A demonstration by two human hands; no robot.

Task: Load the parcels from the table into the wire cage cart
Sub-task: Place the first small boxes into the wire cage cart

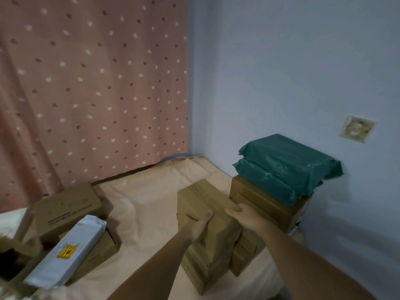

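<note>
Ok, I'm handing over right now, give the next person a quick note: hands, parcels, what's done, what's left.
Left hand and right hand grip the top brown box of the middle stack, one on each side.
Two green bags lie on a box by the wall. A white bag rests on boxes at the left.
The cart is out of view, so loaded parcels can't be counted.
Left: every parcel on the table.
</note>
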